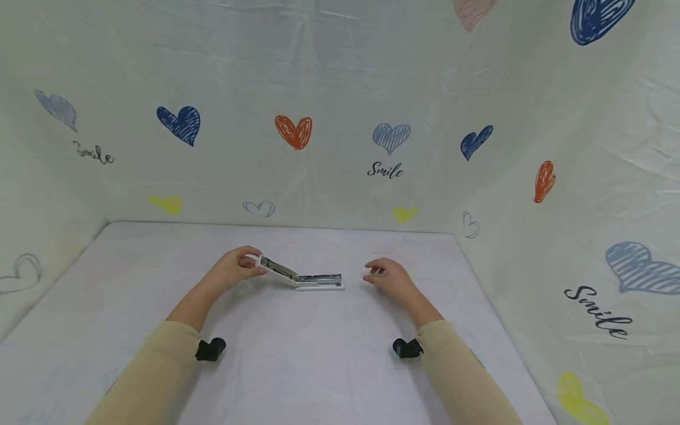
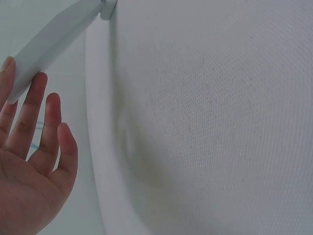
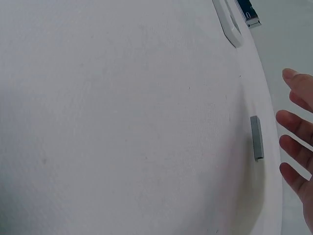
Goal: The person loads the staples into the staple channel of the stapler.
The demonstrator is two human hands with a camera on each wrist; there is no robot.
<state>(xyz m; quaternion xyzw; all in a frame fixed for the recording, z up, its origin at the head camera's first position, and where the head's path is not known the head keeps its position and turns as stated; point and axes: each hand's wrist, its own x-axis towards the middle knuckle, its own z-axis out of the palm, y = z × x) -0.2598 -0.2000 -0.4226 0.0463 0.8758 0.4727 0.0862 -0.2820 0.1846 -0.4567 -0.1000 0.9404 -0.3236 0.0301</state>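
Observation:
A white stapler (image 1: 319,288) lies on the table with its top arm swung far back, so its metal magazine shows. My left hand (image 1: 234,268) pinches the end of the raised top arm (image 2: 54,41) between thumb and fingers, and the other fingers stay spread below. To the right of the stapler's base, my right hand (image 1: 392,280) hovers with loosely bent fingers and holds nothing. In the right wrist view a grey strip of staples (image 3: 257,138) lies on the table beside the right fingertips, and the stapler's base end (image 3: 233,34) appears at the top.
The table (image 1: 297,360) has a white cloth and ends at a hanging white sheet (image 1: 340,189) printed with hearts. Another sheet side (image 1: 584,206) rises along the right. Dark wrist-camera mounts (image 1: 211,349) stick inward from both sleeves.

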